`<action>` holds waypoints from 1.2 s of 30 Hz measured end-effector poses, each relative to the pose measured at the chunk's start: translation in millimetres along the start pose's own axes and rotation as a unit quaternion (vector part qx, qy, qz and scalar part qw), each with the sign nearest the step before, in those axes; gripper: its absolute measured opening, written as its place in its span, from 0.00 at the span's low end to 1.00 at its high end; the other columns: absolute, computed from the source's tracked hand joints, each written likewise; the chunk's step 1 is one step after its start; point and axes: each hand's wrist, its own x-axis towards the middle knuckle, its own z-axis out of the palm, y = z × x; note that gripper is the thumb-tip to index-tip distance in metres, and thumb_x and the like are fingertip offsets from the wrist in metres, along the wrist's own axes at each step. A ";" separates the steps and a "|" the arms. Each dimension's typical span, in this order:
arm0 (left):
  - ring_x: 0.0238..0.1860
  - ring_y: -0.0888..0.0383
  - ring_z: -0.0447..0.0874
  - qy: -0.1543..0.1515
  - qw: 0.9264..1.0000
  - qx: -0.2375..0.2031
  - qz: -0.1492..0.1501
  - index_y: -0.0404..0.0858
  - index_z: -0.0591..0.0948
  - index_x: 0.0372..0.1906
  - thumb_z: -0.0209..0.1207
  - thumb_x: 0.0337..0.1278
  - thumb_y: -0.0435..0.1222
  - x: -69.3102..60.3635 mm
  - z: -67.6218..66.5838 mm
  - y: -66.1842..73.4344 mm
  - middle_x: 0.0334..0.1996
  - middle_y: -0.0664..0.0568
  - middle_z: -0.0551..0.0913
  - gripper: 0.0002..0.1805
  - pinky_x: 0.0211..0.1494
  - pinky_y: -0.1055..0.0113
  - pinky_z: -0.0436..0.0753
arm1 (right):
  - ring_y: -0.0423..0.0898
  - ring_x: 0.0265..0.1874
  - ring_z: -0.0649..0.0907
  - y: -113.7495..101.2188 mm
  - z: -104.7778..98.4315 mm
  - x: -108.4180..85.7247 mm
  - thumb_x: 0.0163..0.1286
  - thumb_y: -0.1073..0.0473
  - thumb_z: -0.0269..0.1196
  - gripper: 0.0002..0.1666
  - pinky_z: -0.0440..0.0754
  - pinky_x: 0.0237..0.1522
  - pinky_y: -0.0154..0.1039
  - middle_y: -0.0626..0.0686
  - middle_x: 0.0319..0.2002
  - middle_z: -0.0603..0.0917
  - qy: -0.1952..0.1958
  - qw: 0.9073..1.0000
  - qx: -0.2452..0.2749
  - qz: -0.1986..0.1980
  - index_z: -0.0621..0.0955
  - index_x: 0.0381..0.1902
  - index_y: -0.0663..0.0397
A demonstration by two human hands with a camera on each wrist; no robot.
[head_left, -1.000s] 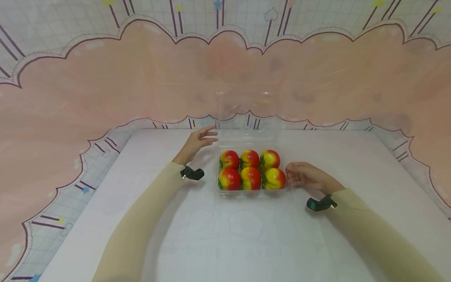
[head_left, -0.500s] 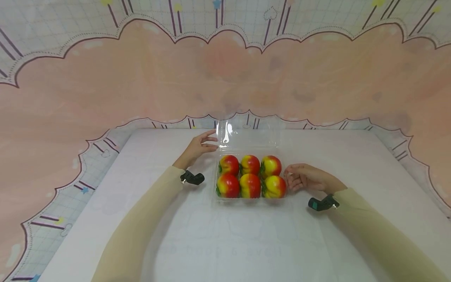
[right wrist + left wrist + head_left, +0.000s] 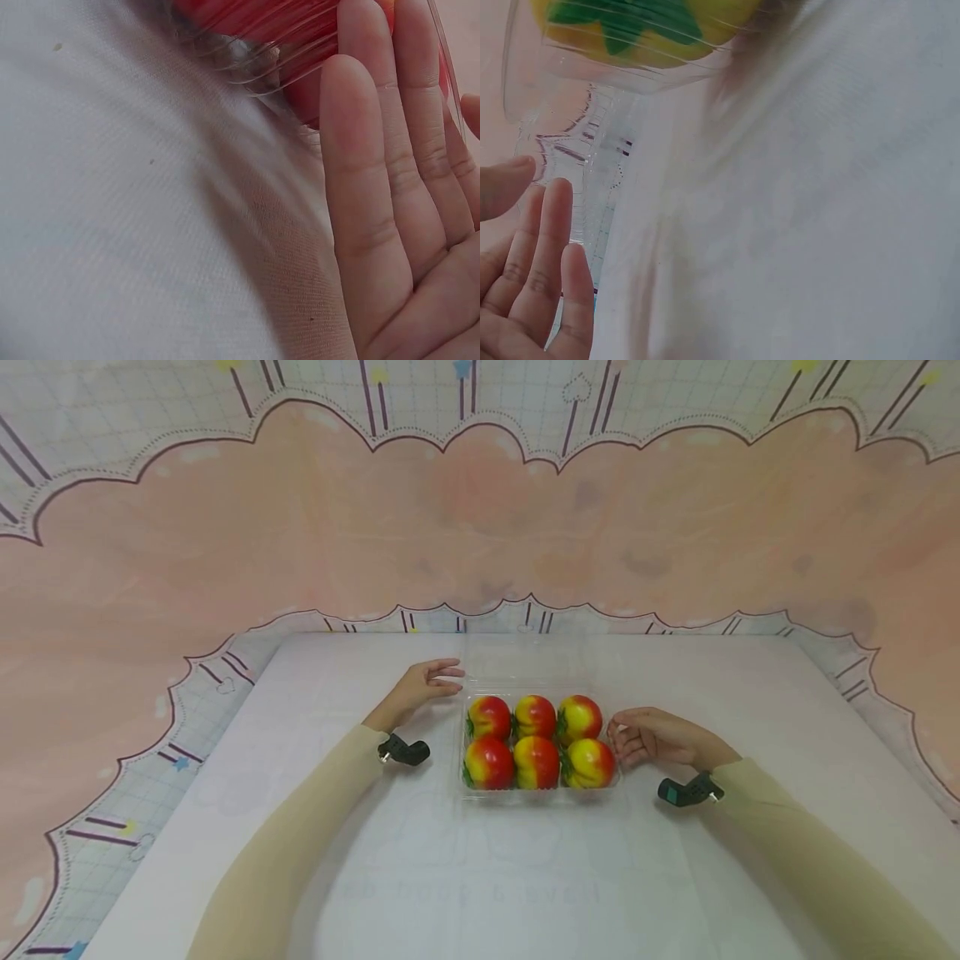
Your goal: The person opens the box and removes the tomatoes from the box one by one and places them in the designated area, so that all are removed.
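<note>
A clear plastic clamshell box [image 3: 540, 796] sits on the white table, holding several red and yellow fruits [image 3: 536, 762] with green leafy tops, in two rows. Its see-through lid [image 3: 528, 658] leans back on the far side. My left hand [image 3: 422, 685] is beside the lid's left edge; in the left wrist view its fingers [image 3: 555, 225] are fairly straight and spread from the thumb, and whether they touch the lid is unclear. At the box's right end is my right hand [image 3: 656, 737], its nearly straight fingers [image 3: 356, 150] lying along the plastic wall.
The white-covered table [image 3: 487, 893] reaches back to a pink and white patterned backdrop [image 3: 480, 527], which also rises at both sides. A dark band with a small device [image 3: 405, 749] is on the left wrist, and another wrist device [image 3: 688, 790] is on the right.
The raised lid has tipped down backward to a much lower angle. The box has shifted toward me. My left hand has come lower along with the lid; the right hand has hardly moved.
</note>
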 end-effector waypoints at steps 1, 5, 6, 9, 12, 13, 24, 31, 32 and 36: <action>0.62 0.40 0.72 0.002 1.000 0.003 -0.006 0.32 0.61 0.69 0.56 0.60 0.28 -0.4 0.2 -0.4 0.63 0.35 0.70 0.32 0.63 0.56 0.74 | 0.39 0.28 0.84 -0.1 0.0 -0.2 0.78 0.58 0.37 0.24 0.85 0.38 0.34 0.45 0.27 0.84 -0.002 1.000 0.001 -0.001 0.80 0.35 0.49; 0.62 0.42 0.72 -0.005 1.000 0.015 -0.018 0.33 0.61 0.69 0.54 0.62 0.30 -1.9 1.2 -2.1 0.63 0.36 0.70 0.31 0.64 0.56 0.74 | 0.38 0.29 0.85 0.0 -0.5 -0.5 0.78 0.59 0.36 0.25 0.85 0.38 0.34 0.44 0.27 0.84 -0.016 1.000 0.004 -0.005 0.80 0.35 0.48; 0.61 0.42 0.73 -0.007 1.000 0.016 -0.020 0.34 0.61 0.69 0.54 0.62 0.30 -2.1 1.5 -2.5 0.63 0.36 0.70 0.31 0.64 0.56 0.74 | 0.38 0.29 0.85 0.1 -0.7 -0.5 0.78 0.59 0.35 0.25 0.85 0.38 0.34 0.44 0.27 0.85 -0.018 1.000 0.004 -0.005 0.80 0.35 0.48; 0.60 0.44 0.74 -0.008 1.000 0.016 -0.023 0.34 0.61 0.69 0.53 0.62 0.30 -2.2 2.1 -3.7 0.62 0.36 0.71 0.30 0.64 0.56 0.74 | 0.38 0.29 0.85 0.5 -1.2 0.0 0.78 0.59 0.35 0.26 0.85 0.38 0.34 0.44 0.26 0.85 -0.021 1.000 0.003 -0.005 0.81 0.35 0.48; 0.58 0.47 0.77 -0.002 1.000 0.009 -0.028 0.34 0.62 0.69 0.53 0.63 0.31 -3.0 3.4 -4.0 0.61 0.35 0.73 0.29 0.64 0.56 0.74 | 0.38 0.28 0.85 0.3 -0.8 0.6 0.78 0.58 0.36 0.26 0.85 0.37 0.34 0.44 0.26 0.85 -0.014 1.000 0.002 -0.002 0.81 0.34 0.48; 0.57 0.48 0.78 0.000 1.000 0.005 -0.031 0.34 0.62 0.69 0.53 0.64 0.32 -3.7 4.0 -4.1 0.60 0.35 0.73 0.29 0.64 0.56 0.74 | 0.38 0.28 0.85 0.1 -0.7 0.7 0.78 0.58 0.36 0.26 0.85 0.37 0.34 0.44 0.26 0.84 -0.011 1.000 -0.001 -0.002 0.81 0.34 0.48; 0.55 0.48 0.78 -0.028 0.997 0.013 -0.074 0.35 0.68 0.65 0.46 0.70 0.39 -28.0 13.1 4.0 0.59 0.36 0.75 0.23 0.64 0.55 0.74 | 0.43 0.38 0.86 -11.7 -7.1 -16.1 0.78 0.54 0.35 0.21 0.84 0.46 0.37 0.46 0.36 0.87 0.015 0.995 -0.098 0.017 0.77 0.44 0.47; 0.54 0.47 0.80 -0.061 0.993 0.064 -0.072 0.35 0.69 0.64 0.49 0.68 0.41 -38.1 12.9 12.3 0.56 0.37 0.77 0.24 0.61 0.55 0.77 | 0.48 0.45 0.85 -24.8 -14.7 -27.1 0.77 0.55 0.38 0.24 0.83 0.50 0.43 0.53 0.47 0.85 0.036 0.976 -0.212 0.037 0.69 0.56 0.69; 0.53 0.47 0.80 -0.064 0.993 0.072 -0.069 0.34 0.69 0.64 0.49 0.68 0.41 -38.7 12.6 13.7 0.56 0.36 0.78 0.24 0.61 0.55 0.77 | 0.48 0.46 0.85 -27.8 -14.0 -28.8 0.77 0.54 0.39 0.25 0.83 0.50 0.43 0.55 0.49 0.84 0.045 0.972 -0.229 0.041 0.68 0.57 0.71; 0.49 0.47 0.82 -0.063 0.990 0.115 -0.053 0.31 0.70 0.61 0.51 0.66 0.38 -40.3 11.8 18.9 0.52 0.35 0.80 0.23 0.61 0.54 0.77 | 0.49 0.47 0.84 -42.3 -8.1 -36.7 0.76 0.52 0.43 0.27 0.83 0.51 0.44 0.64 0.51 0.81 0.085 0.954 -0.285 0.045 0.69 0.57 0.72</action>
